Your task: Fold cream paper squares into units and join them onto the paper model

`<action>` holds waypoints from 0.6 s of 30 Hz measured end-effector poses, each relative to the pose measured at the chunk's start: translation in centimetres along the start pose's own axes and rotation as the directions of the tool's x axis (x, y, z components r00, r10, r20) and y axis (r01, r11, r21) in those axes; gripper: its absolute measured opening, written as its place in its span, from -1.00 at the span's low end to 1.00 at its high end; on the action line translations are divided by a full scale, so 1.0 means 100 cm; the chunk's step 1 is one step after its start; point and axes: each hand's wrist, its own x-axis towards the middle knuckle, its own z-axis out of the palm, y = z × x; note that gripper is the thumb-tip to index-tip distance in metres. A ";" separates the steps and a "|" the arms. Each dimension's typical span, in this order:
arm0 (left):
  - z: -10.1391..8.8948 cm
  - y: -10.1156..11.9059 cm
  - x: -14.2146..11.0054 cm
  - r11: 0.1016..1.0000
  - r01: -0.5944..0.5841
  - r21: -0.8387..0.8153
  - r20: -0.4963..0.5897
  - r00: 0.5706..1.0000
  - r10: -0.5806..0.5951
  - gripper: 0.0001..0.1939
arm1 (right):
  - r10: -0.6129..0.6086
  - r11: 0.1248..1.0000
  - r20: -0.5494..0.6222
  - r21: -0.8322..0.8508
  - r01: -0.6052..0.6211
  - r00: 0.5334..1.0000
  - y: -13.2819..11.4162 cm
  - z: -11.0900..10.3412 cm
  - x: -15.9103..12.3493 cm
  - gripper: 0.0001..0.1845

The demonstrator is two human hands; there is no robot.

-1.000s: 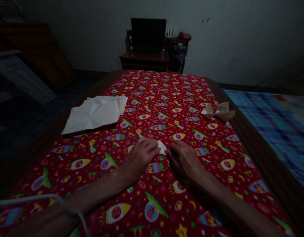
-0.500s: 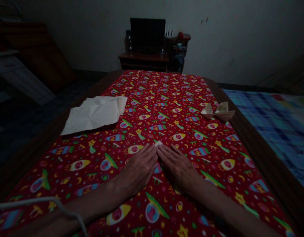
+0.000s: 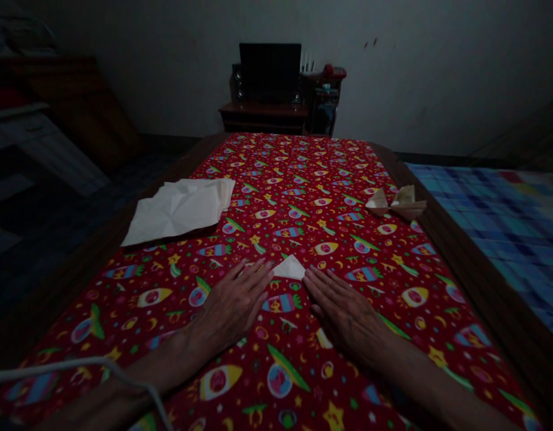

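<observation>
A small white folded paper [image 3: 289,268], triangular in outline, lies flat on the red patterned cloth [image 3: 298,203] in front of me. My left hand [image 3: 238,296] is flat on the cloth, its fingertips at the paper's left corner. On the other side, my right hand [image 3: 343,305] lies flat too, with fingertips touching the right corner. Both hands have their fingers stretched out. Whether the fingertips cover part of the paper's corners is hard to see in the dim light.
Creased paper sheets [image 3: 178,206] lie stacked at the left. Folded paper pieces [image 3: 397,202] stand near the table's right edge. A white cable [image 3: 101,361] crosses my left forearm. Beyond the table are a monitor [image 3: 270,72] and a desk [image 3: 263,111].
My fingers were curled at the paper, then flattened together over it, covering most of it. Now the hands have slid apart to its two sides, and the triangle shows between them.
</observation>
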 end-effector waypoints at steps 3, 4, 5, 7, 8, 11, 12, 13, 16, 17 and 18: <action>0.001 -0.003 -0.001 1.000 0.011 -0.008 -0.008 1.000 -0.011 -0.58 | 0.005 1.000 -0.016 -0.031 -0.005 1.000 0.000 0.000 -0.005 -0.52; 0.002 -0.002 0.001 1.000 0.013 -0.013 -0.019 1.000 -0.013 -0.59 | 0.005 0.999 -0.011 -0.046 -0.006 1.000 0.000 0.000 -0.006 -0.52; 0.002 -0.001 0.004 1.000 0.012 -0.017 -0.035 0.999 -0.012 -0.61 | 0.007 0.998 -0.006 -0.061 -0.008 1.000 -0.001 0.001 -0.007 -0.52; 0.004 0.003 0.011 1.000 -0.012 -0.026 -0.063 0.998 0.010 -0.63 | 0.010 0.996 0.007 -0.089 -0.009 1.000 -0.001 0.003 -0.007 -0.52; 0.005 0.006 0.016 0.999 -0.038 -0.038 -0.063 0.997 0.035 -0.63 | 0.008 0.995 0.009 -0.101 -0.007 1.000 -0.001 0.004 -0.007 -0.52; 0.007 0.016 0.028 0.986 -0.123 -0.109 0.001 0.992 0.123 -0.57 | -0.010 0.993 0.007 -0.118 0.011 1.000 -0.001 0.008 -0.007 -0.48; 0.007 0.019 0.030 0.982 -0.135 -0.131 0.025 0.990 0.139 -0.55 | -0.017 0.993 0.002 -0.120 0.017 1.000 -0.001 0.009 -0.008 -0.46; 0.007 0.020 0.032 0.979 -0.140 -0.148 0.043 0.988 0.147 -0.53 | -0.021 0.992 -0.003 -0.123 0.021 1.000 -0.001 0.010 -0.008 -0.44; 0.005 0.016 0.030 0.974 -0.138 -0.179 0.067 0.986 0.152 -0.52 | -0.011 0.991 0.003 -0.133 0.011 1.000 -0.002 0.009 -0.010 -0.43; 0.005 0.014 0.028 0.973 -0.139 -0.186 0.071 0.986 0.154 -0.52 | -0.003 0.991 0.006 -0.135 0.004 1.000 -0.002 0.009 -0.011 -0.44; 0.004 0.011 0.026 0.972 -0.140 -0.191 0.078 0.984 0.157 -0.53 | 0.003 0.991 0.007 -0.135 -0.002 1.000 -0.002 0.008 -0.011 -0.45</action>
